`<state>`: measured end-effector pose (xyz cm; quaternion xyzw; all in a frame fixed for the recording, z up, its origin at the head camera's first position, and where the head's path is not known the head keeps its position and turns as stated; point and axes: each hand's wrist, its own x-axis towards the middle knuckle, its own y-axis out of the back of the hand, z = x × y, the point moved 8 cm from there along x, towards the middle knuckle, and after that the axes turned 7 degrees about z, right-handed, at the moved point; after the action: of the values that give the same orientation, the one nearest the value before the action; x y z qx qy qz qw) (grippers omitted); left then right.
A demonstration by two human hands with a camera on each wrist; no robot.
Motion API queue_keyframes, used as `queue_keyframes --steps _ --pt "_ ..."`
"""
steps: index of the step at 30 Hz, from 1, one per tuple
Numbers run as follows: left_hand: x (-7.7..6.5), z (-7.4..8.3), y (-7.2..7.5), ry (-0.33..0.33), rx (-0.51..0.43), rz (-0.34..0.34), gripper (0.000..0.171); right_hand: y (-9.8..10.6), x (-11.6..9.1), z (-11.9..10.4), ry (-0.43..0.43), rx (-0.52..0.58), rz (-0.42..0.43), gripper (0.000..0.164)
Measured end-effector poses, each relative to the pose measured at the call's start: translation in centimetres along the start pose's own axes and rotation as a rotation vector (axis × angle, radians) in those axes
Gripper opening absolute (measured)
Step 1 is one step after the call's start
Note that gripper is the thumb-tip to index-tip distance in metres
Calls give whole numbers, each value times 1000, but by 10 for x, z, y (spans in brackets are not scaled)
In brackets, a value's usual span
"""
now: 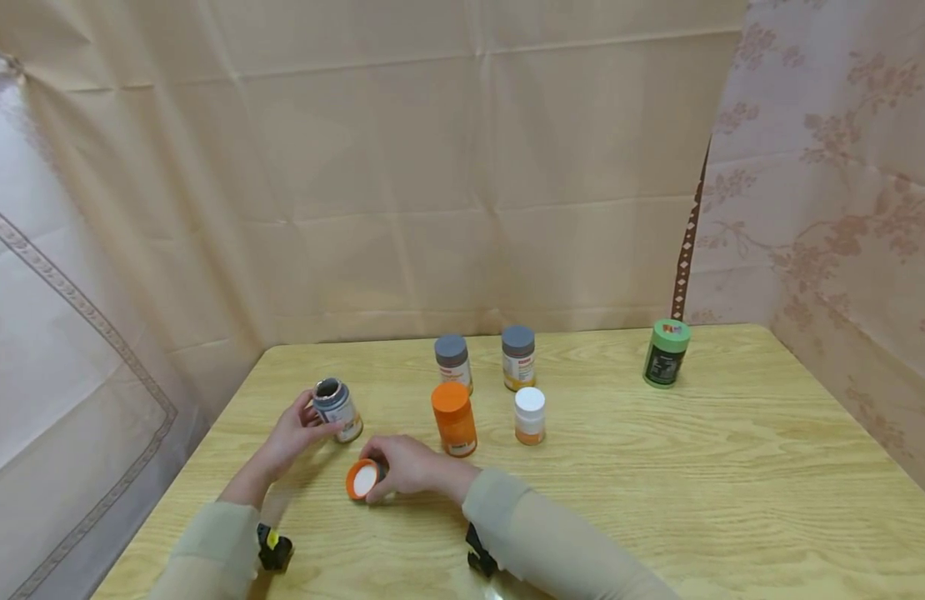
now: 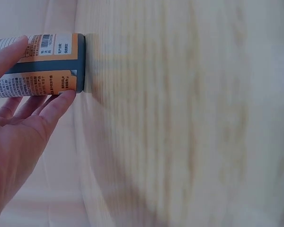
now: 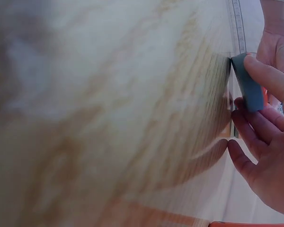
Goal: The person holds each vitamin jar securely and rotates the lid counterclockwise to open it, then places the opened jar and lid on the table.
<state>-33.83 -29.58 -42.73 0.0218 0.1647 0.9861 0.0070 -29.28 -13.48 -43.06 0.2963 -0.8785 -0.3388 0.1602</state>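
Observation:
My left hand (image 1: 293, 433) grips an uncapped supplement bottle (image 1: 341, 412), its dark mouth facing up. In the left wrist view the bottle (image 2: 42, 64) has an orange and dark-grey printed label, its base right at the tabletop. Thumb and fingers lie on opposite sides of it. To the right and nearer me, my right hand (image 1: 410, 465) pinches a lid (image 1: 363, 480), grey-blue outside with an orange rim and white inside. The lid is on edge close over the table, its inside facing left. In the right wrist view the thumb presses the lid's grey-blue side (image 3: 248, 85).
An orange bottle (image 1: 455, 421) stands right of my hands, beside a small white-capped bottle (image 1: 530, 417). Behind them are two grey-capped bottles, left (image 1: 452, 358) and right (image 1: 518, 358). A green-lidded dark jar (image 1: 665, 354) stands at the table's (image 1: 657, 500) far right, before a beige curtain (image 1: 372, 167).

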Motion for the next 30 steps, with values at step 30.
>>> queue_keyframes --steps 30 --pt "-1 3 1 12 2 -18 67 9 -2 8 -54 -36 -29 54"
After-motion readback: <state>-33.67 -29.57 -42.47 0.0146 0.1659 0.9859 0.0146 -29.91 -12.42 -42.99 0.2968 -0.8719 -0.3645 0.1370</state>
